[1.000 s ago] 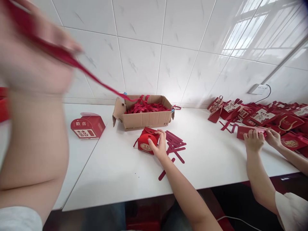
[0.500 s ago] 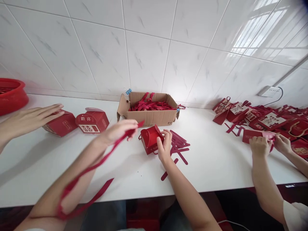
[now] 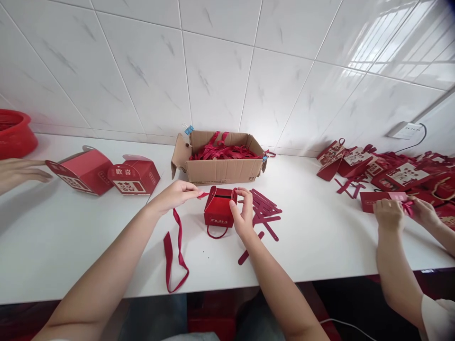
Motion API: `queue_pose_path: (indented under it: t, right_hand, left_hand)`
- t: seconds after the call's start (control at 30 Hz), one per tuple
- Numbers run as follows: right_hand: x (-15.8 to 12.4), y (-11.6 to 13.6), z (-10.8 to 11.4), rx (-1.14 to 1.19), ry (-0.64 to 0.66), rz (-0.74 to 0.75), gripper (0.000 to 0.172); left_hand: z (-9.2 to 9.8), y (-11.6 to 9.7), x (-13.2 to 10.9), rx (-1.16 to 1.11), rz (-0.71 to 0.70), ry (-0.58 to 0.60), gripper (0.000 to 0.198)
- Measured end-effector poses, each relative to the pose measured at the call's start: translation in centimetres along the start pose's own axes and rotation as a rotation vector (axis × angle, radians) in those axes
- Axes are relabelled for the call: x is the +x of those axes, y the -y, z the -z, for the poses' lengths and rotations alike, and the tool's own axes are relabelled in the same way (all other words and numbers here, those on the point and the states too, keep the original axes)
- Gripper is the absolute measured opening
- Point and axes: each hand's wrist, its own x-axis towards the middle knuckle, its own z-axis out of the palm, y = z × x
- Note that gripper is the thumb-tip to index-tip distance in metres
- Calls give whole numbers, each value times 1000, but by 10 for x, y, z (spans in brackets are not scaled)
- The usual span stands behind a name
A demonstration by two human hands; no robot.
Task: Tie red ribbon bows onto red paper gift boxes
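Between my two hands a small red box (image 3: 219, 208) rests on the white table, a cord handle hanging from its front. My left hand (image 3: 179, 193) pinches one pointed end of a red ribbon (image 3: 180, 253) at the box's left side; the rest of the ribbon loops down onto the table. My right hand (image 3: 243, 212) grips the box's right side with fingers and thumb. Close to its right lie several dark red strips (image 3: 265, 208), some crossing each other.
Behind is a cardboard box (image 3: 223, 170) of red ribbons. Two red gift boxes (image 3: 133, 177) and a red basin (image 3: 16, 135) are at left, beside another person's hand. At right, another person's hands hold a box (image 3: 377, 201) near piled boxes (image 3: 401, 177).
The small box has turned and sits more upright, its handle now in front. The ribbon has dropped from over my left forearm to the table. The person's hand at left has withdrawn from the gift box.
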Motion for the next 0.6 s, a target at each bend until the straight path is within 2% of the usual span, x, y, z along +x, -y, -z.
queue_pose_path:
  t: [0.13,0.27,0.6]
  right_hand:
    - [1,-1,0,2,2,11,32]
    - [2,0,0,4,3,17,31]
    - [2,1,0,0,8,23,32]
  left_hand:
    - [-3,-10,4,29,-21,47,31]
    - [-2,-16,4,-40,-9,68,33]
    - [-3,-15,7,-48,3,69,31]
